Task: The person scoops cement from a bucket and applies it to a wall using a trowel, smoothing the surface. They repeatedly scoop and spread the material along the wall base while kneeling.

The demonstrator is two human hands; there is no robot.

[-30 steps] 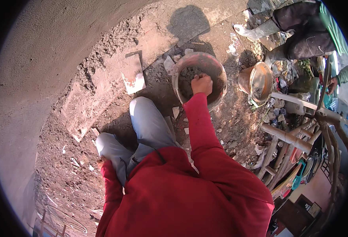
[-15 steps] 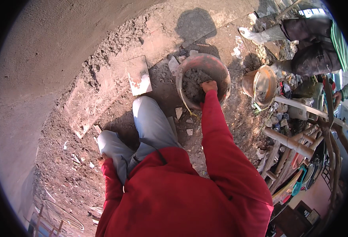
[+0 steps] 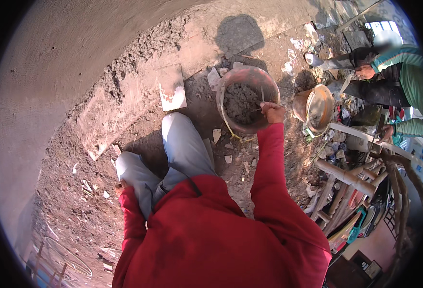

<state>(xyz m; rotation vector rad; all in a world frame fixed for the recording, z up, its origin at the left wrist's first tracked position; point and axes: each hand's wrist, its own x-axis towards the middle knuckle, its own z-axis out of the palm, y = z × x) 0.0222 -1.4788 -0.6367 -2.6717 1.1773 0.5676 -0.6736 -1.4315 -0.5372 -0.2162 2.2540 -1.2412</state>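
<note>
Mortar (image 3: 239, 102), likely heavy and sticky, lies inside the bucket (image 3: 251, 73); by its near right rim, the right hand (image 3: 274, 113) curls closed round a thin tool (image 3: 263, 95), probably best held by its handle; the left hand's (image 3: 121, 187) openness I cannot tell

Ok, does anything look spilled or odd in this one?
Yes: grey, mortar-like clumps lie strewn along the foot of the wall, outside the bucket, so they look like droppings. Pale shards also litter the ground.
</note>
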